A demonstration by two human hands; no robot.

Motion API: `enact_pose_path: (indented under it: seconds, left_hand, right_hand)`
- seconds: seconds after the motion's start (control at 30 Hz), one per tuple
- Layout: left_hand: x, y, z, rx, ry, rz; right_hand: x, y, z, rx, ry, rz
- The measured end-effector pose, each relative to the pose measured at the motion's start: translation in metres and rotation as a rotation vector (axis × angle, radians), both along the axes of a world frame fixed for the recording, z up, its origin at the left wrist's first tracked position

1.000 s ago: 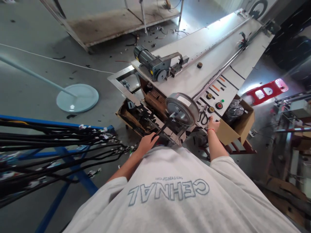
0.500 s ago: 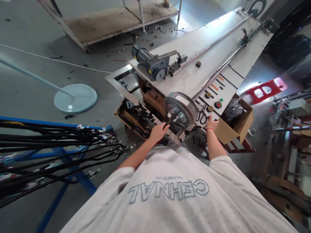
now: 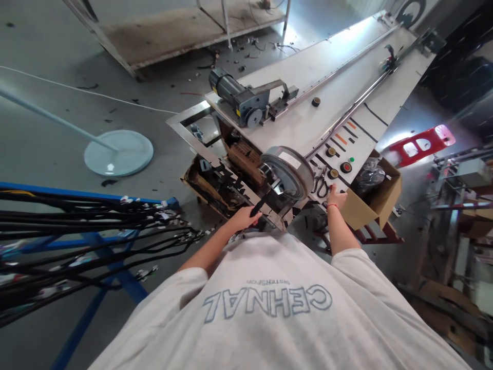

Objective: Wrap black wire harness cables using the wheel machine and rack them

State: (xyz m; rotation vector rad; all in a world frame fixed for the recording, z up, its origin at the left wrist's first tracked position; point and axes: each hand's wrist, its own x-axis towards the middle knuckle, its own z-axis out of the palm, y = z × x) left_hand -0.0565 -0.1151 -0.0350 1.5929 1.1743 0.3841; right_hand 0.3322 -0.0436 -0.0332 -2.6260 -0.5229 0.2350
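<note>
Centrally, the left hand (image 3: 244, 218) was closed narrowly around one end of a black strip (image 3: 264, 202), fingers folded over it. The strip slanted from this grip toward the hub side of a grey wheel (image 3: 288, 173), which stood at the near end of the long worktable (image 3: 296, 121); whether its far end touched the wheel could not be told.

The right hand (image 3: 336, 198), a red band (image 3: 332, 205) at its wrist, lay at the table's near edge with its fingers bent. How far they were open, and whether they pinched anything, could not be made out at this scale. Just beside its fingertips lay dark-handled scissors (image 3: 322, 188); near these were two rolls of tape, the upper roll (image 3: 330, 152) and the lower roll (image 3: 333, 173), and a red button (image 3: 346, 167). An open cardboard box (image 3: 362, 208) stood beside the table's edge, near the right hand.
</note>
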Motion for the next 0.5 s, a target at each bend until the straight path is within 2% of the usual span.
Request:
enact_pose_path:
  seconds: [0.1, 0.2, 0.3, 0.5]
  left_hand:
    - [-0.016, -0.021, -0.007, -0.032, 0.025, 0.058]
    - [-0.016, -0.030, -0.009, -0.019, 0.028, 0.162]
    - [-0.004, -0.024, -0.005, -0.011, -0.013, 0.175]
    - [0.020, 0.006, 0.008, 0.042, -0.057, 0.247]
  right_hand:
    - [-0.001, 0.000, 0.000, -0.009, 0.005, 0.014]
    - [-0.001, 0.000, -0.001, -0.026, 0.001, 0.026]
    - [0.000, 0.000, -0.001, -0.018, 0.009, 0.020]
    - [0.001, 0.001, -0.002, -0.007, 0.012, 0.012]
